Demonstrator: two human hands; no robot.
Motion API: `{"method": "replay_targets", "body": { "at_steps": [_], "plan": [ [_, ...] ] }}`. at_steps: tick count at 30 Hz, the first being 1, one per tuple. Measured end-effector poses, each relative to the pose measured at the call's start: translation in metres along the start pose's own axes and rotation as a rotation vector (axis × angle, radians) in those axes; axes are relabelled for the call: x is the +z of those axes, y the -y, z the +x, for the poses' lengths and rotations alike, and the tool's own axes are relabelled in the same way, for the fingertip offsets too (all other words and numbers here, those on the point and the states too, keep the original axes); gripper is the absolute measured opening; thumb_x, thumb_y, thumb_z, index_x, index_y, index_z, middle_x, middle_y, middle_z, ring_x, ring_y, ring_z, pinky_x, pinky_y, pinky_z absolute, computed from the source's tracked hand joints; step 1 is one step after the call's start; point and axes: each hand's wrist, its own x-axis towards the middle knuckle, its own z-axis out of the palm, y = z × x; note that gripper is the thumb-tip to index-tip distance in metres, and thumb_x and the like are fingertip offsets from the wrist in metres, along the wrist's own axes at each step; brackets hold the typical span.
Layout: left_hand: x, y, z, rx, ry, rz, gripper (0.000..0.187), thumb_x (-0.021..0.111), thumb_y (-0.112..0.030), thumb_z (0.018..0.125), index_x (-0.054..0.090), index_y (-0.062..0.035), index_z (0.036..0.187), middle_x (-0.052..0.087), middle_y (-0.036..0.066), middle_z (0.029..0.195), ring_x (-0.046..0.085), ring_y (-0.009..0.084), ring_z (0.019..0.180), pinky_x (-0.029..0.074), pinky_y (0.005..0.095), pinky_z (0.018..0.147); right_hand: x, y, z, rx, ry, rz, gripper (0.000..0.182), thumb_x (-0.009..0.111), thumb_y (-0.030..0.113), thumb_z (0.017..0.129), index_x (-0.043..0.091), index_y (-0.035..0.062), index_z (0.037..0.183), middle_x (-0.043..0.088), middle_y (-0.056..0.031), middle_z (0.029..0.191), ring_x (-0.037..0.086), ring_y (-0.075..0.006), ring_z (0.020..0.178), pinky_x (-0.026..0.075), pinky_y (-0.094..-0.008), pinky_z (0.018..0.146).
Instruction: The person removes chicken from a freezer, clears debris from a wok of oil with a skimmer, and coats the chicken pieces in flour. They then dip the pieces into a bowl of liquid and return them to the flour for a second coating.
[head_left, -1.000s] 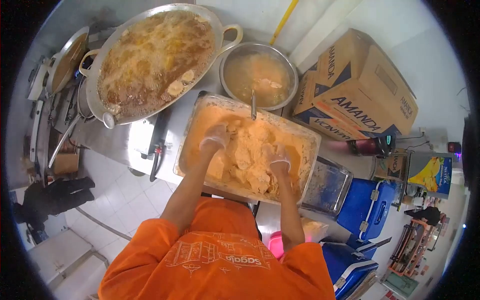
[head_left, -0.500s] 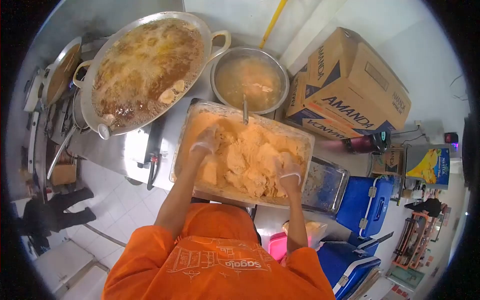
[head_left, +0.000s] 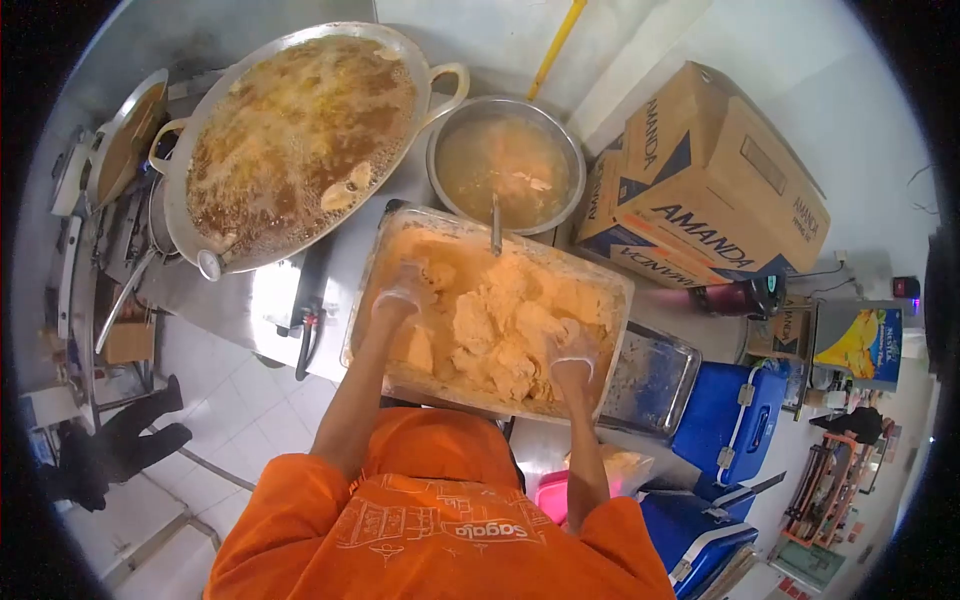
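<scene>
A large rectangular tray (head_left: 612, 290) in front of me holds orange breading flour (head_left: 500, 262) and several lumpy, flour-coated pieces (head_left: 475, 322), possibly chicken. My left hand (head_left: 404, 287), in a clear plastic glove, rests in the flour on the left side, its fingers apart beside a coated piece. On the right side, my gloved right hand (head_left: 572, 347) lies over the coated pieces with fingers spread. Flour hides parts of both sets of fingertips. Behind the tray stands a metal bowl (head_left: 436, 168) of cloudy liquid with pieces in it; a metal utensil handle (head_left: 496, 225) leans over its rim.
A wide pan (head_left: 300, 140) of bubbling oil with frying pieces is at the upper left. Cardboard boxes (head_left: 700, 190) stand at the back right. Another metal tray (head_left: 655, 380) sits right of mine, near blue cooler boxes (head_left: 730, 415). A person's dark-clothed legs (head_left: 120, 445) show far left.
My right hand has shifted slightly left and its fingers look more spread over the pieces. My left hand has moved slightly down in the flour. The view has shifted a little.
</scene>
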Motion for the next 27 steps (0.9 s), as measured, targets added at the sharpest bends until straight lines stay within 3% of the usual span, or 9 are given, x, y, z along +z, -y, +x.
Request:
{"method": "replay_targets", "body": {
  "at_steps": [3, 5, 9, 11, 14, 20, 22, 24, 27],
  "plan": [
    [-0.080, -0.022, 0.010, 0.102, 0.109, 0.093, 0.063, 0.066, -0.038, 0.086, 0.047, 0.0009, 0.132, 0.053, 0.025, 0.127, 0.047, 0.0369, 0.125, 0.044, 0.0468, 0.097, -0.028, 0.028, 0.015, 0.069, 0.045, -0.004, 0.035, 0.067, 0.028, 0.084, 0.063, 0.0042, 0.110, 0.066, -0.0211, 0.099, 0.062, -0.0400, 0.092, 0.048, -0.0462, 0.081],
    [-0.154, -0.069, 0.042, -0.474, 0.570, -0.197, 0.061, 0.063, -0.029, 0.089, 0.043, 0.0013, 0.138, 0.052, 0.026, 0.130, 0.049, 0.0352, 0.126, 0.048, 0.0450, 0.094, -0.049, 0.051, 0.033, 0.117, 0.050, 0.010, 0.032, 0.066, 0.025, 0.084, 0.063, 0.0039, 0.107, 0.067, -0.0202, 0.089, 0.063, -0.0399, 0.085, 0.049, -0.0473, 0.076],
    [-0.084, -0.042, 0.004, -0.335, 0.534, 0.011, 0.056, 0.061, -0.024, 0.086, 0.047, 0.0031, 0.134, 0.054, 0.028, 0.128, 0.054, 0.0374, 0.118, 0.049, 0.0426, 0.092, -0.075, 0.085, 0.095, 0.214, 0.046, 0.324, 0.030, 0.061, 0.029, 0.086, 0.063, 0.0016, 0.099, 0.065, -0.0213, 0.079, 0.064, -0.0384, 0.075, 0.047, -0.0440, 0.067],
    [-0.059, -0.032, -0.004, -0.235, 0.513, 0.149, 0.053, 0.060, -0.021, 0.085, 0.050, 0.0042, 0.131, 0.055, 0.029, 0.127, 0.057, 0.0389, 0.113, 0.049, 0.0410, 0.090, -0.045, 0.082, 0.146, 0.003, -0.159, 0.330, 0.033, 0.058, 0.033, 0.088, 0.064, 0.0009, 0.096, 0.064, -0.0221, 0.079, 0.064, -0.0392, 0.075, 0.048, -0.0433, 0.068],
    [-0.098, -0.070, 0.028, -0.363, 0.429, 0.048, 0.056, 0.064, -0.021, 0.081, 0.051, 0.0029, 0.130, 0.057, 0.027, 0.124, 0.058, 0.0380, 0.110, 0.048, 0.0393, 0.091, -0.016, 0.116, 0.217, 0.022, -0.061, 0.280, 0.037, 0.058, 0.035, 0.088, 0.064, -0.0001, 0.097, 0.065, -0.0240, 0.084, 0.064, -0.0413, 0.082, 0.049, -0.0457, 0.074],
    [-0.051, -0.035, 0.022, -0.307, 0.409, -0.044, 0.061, 0.067, -0.027, 0.080, 0.048, -0.0005, 0.131, 0.061, 0.025, 0.115, 0.057, 0.0382, 0.109, 0.047, 0.0418, 0.093, 0.074, 0.126, 0.306, 0.004, -0.051, 0.281, 0.034, 0.058, 0.034, 0.089, 0.065, 0.0018, 0.095, 0.065, -0.0233, 0.091, 0.063, -0.0411, 0.087, 0.048, -0.0447, 0.078],
    [-0.082, -0.051, 0.030, -0.315, 0.417, -0.079, 0.061, 0.068, -0.029, 0.080, 0.048, -0.0008, 0.129, 0.062, 0.024, 0.113, 0.057, 0.0377, 0.110, 0.046, 0.0422, 0.093, 0.084, 0.122, 0.302, -0.012, -0.066, 0.316, 0.033, 0.058, 0.033, 0.089, 0.066, 0.0022, 0.096, 0.065, -0.0243, 0.093, 0.063, -0.0413, 0.088, 0.049, -0.0447, 0.079],
    [-0.092, -0.055, 0.029, -0.345, 0.424, -0.120, 0.060, 0.068, -0.032, 0.079, 0.049, -0.0011, 0.128, 0.062, 0.024, 0.112, 0.057, 0.0372, 0.110, 0.046, 0.0426, 0.093, 0.051, 0.125, 0.261, -0.142, -0.420, 0.444, 0.028, 0.057, 0.030, 0.089, 0.064, 0.0029, 0.088, 0.065, -0.0213, 0.084, 0.062, -0.0410, 0.078, 0.048, -0.0436, 0.071],
    [-0.089, -0.048, 0.024, -0.451, 0.529, -0.226, 0.051, 0.064, -0.045, 0.083, 0.063, 0.0019, 0.103, 0.062, 0.029, 0.111, 0.058, 0.0443, 0.107, 0.047, 0.0476, 0.089, 0.005, 0.120, 0.161, 0.063, -0.356, 0.536, 0.024, 0.058, 0.021, 0.092, 0.069, 0.0005, 0.098, 0.068, -0.0187, 0.089, 0.066, -0.0327, 0.086, 0.050, -0.0407, 0.081]
  ]
}}
